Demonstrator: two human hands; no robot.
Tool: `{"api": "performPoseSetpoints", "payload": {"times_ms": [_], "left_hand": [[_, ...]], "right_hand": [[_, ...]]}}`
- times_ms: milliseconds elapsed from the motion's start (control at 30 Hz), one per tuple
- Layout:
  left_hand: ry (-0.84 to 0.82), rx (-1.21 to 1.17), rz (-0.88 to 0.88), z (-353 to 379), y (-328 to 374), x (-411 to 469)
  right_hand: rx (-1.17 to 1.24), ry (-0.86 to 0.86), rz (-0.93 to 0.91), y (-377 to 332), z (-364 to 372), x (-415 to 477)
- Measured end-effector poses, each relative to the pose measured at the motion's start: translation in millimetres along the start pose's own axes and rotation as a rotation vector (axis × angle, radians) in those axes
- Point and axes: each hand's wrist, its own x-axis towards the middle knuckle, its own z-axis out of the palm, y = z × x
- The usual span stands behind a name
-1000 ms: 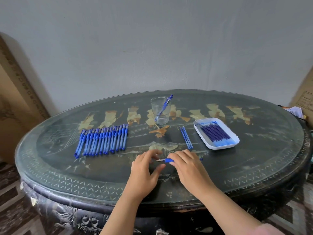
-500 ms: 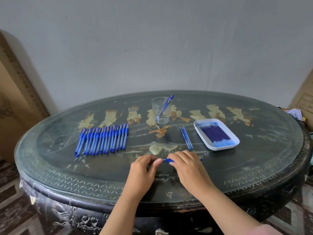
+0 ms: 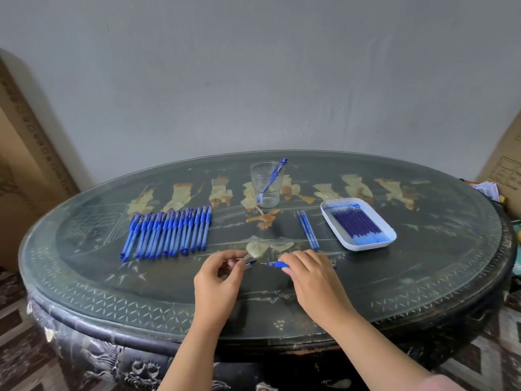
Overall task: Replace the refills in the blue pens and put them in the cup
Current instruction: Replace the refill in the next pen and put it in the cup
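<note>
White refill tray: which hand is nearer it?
Right. The right hand grips a pen just left of the tray, nearer the camera; the left hand, pinching its tip, is farther left.

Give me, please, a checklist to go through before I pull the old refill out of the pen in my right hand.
1. Tip piece off the pen: ok, the left hand pinches it, apart from the barrel.
2. Pen held: ok, the right hand grips its barrel.
3. Old refill reachable: ok, its point sticks out of the open end.
4. New refills ready: ok, they lie in the white tray.
5. Cup upright with room: ok, one blue pen stands in it.
6. Old refill truly empty: cannot tell, the barrel and the hand hide it.
</note>
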Motion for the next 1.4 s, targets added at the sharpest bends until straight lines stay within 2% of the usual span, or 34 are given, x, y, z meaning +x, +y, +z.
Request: {"api": "performPoseSetpoints", "payload": {"times_ms": [100,300,433,1267,1400], "left_hand": [[0.027,0.105,0.001,-2.0,4.1,3.3],[-0.163,0.48,0.15,2.7,4.4,13.4],[-0.166,0.59,0.203,4.5,-3.7,15.2],[-0.153,0.423,0.167,1.7,-14.2,11.2],[-0.097,0.365,0.181,-0.6,-7.7,6.2]], "right_hand": [[-0.012,0.011,0.014,-0.1,-0.2,0.3],[-0.015,0.019,0.012,0.2,0.8,0.2],[-0.021,0.03,0.009,0.9,1.3,-0.5],[-0.002,0.019,0.039,-2.8,-3.3,2.2],[0.092,0.101,0.098,-2.5,-10.4,3.2]]}}
